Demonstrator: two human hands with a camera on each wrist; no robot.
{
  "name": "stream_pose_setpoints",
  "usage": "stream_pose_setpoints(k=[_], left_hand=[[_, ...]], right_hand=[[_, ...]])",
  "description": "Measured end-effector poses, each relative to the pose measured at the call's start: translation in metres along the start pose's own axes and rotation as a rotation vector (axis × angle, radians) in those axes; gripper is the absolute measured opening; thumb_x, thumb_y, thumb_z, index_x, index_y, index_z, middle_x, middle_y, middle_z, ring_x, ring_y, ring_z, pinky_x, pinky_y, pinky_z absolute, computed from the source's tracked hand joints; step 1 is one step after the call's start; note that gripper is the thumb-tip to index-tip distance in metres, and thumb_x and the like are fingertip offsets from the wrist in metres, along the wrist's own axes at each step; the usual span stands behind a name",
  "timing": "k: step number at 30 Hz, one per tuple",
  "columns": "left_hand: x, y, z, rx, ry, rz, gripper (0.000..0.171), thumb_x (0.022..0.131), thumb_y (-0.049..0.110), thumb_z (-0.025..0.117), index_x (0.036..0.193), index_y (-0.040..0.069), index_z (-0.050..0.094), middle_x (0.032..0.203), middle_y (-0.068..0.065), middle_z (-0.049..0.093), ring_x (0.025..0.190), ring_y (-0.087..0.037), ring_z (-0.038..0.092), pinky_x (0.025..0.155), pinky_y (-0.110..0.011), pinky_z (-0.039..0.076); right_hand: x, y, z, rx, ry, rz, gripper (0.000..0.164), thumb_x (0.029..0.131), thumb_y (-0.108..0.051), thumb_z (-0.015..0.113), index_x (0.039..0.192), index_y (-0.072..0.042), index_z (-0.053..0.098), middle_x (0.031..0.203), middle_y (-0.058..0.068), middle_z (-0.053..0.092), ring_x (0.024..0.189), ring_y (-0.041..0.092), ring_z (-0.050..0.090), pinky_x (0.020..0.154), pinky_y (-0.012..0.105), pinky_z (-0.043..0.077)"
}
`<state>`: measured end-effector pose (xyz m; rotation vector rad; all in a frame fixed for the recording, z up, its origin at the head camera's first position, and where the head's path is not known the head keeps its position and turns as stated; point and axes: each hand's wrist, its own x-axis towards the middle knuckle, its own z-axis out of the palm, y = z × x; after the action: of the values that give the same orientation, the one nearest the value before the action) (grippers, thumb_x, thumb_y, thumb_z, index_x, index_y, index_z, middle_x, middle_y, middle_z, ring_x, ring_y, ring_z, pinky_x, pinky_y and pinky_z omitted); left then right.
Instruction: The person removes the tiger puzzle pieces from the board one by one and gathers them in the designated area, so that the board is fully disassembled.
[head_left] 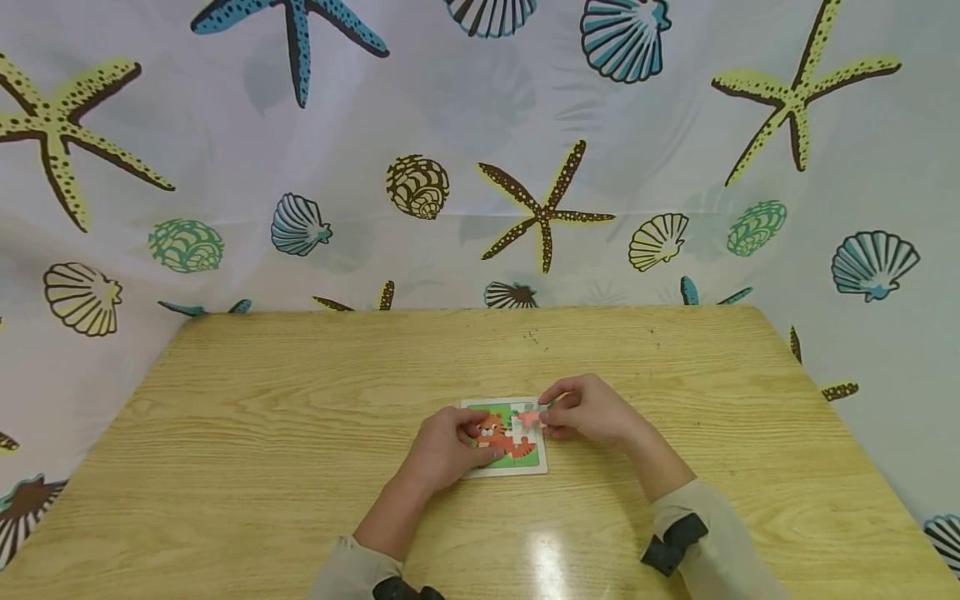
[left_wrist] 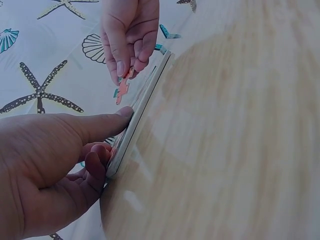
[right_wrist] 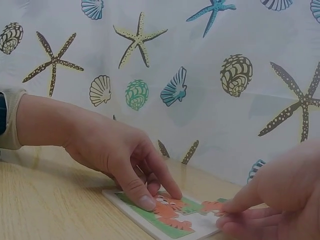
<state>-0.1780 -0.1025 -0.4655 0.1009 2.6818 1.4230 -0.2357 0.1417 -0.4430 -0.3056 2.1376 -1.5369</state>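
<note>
A small jigsaw puzzle in a white-rimmed tray [head_left: 517, 472] lies flat on the table, with an orange cat on green. My left hand [head_left: 441, 446] rests on the tray's left part, thumb and index finger pressing its face. In the right wrist view, the left hand's other fingers are bent beneath. At the tray's upper right, my right hand [head_left: 592, 410] pinches an orange jigsaw piece [left_wrist: 122, 91] between thumb and fingers. That piece is tilted above the tray in the left wrist view. White backing [right_wrist: 202, 224] shows at the right, beside the fitted pieces.
The wood-grain table [head_left: 262, 417] extends on all sides of the tray. Behind it hangs a white cloth [head_left: 360, 250] printed with starfish and shells. Dark straps [head_left: 675, 543] sit on the sleeves.
</note>
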Motion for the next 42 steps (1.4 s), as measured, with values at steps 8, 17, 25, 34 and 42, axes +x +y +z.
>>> stream_pose_setpoints(k=[8, 17, 25, 34, 42], left_hand=[[0.000, 0.000, 0.001, 0.011, 0.001, 0.001, 0.054, 0.082, 0.015, 0.090, 0.129, -0.004, 0.070, 0.098, -0.007, 0.060, 0.080, -0.018, 0.051, 0.070, -0.031, 0.046], [0.000, -0.001, 0.000, 0.008, 0.002, 0.014, 0.056, 0.082, 0.016, 0.090, 0.129, -0.004, 0.070, 0.099, -0.007, 0.061, 0.079, -0.018, 0.050, 0.070, -0.031, 0.045], [-0.001, -0.001, 0.000, -0.007, -0.002, 0.010, 0.055, 0.082, 0.015, 0.090, 0.129, -0.004, 0.069, 0.099, -0.008, 0.061, 0.079, -0.018, 0.051, 0.070, -0.031, 0.046], [0.000, -0.001, 0.000, -0.014, -0.001, 0.008, 0.055, 0.082, 0.013, 0.090, 0.129, -0.005, 0.069, 0.100, -0.008, 0.062, 0.080, -0.018, 0.051, 0.070, -0.031, 0.046], [0.000, -0.002, 0.000, -0.016, 0.000, 0.011, 0.055, 0.082, 0.014, 0.090, 0.129, -0.004, 0.069, 0.099, -0.008, 0.062, 0.079, -0.018, 0.051, 0.069, -0.032, 0.046]], right_hand=[[-0.001, -0.001, -0.006, -0.025, 0.043, 0.025, 0.020, 0.101, -0.001, 0.065, 0.119, 0.008, 0.066, 0.096, 0.017, 0.071, 0.086, 0.020, 0.074, 0.078, 0.033, 0.061], [0.000, 0.001, -0.012, -0.044, 0.053, 0.013, 0.021, 0.101, 0.000, 0.064, 0.120, 0.010, 0.065, 0.098, 0.018, 0.071, 0.083, 0.019, 0.073, 0.077, 0.033, 0.061], [-0.002, -0.001, -0.013, -0.056, 0.096, 0.059, 0.020, 0.101, 0.002, 0.062, 0.119, 0.010, 0.066, 0.096, 0.018, 0.069, 0.083, 0.019, 0.073, 0.076, 0.032, 0.061], [-0.005, -0.003, -0.017, -0.063, 0.135, 0.083, 0.021, 0.102, 0.004, 0.061, 0.121, 0.011, 0.065, 0.098, 0.019, 0.068, 0.081, 0.019, 0.072, 0.076, 0.032, 0.061], [-0.006, -0.003, -0.020, -0.075, 0.145, 0.093, 0.022, 0.102, 0.002, 0.062, 0.122, 0.011, 0.064, 0.098, 0.018, 0.067, 0.081, 0.018, 0.071, 0.076, 0.032, 0.061]])
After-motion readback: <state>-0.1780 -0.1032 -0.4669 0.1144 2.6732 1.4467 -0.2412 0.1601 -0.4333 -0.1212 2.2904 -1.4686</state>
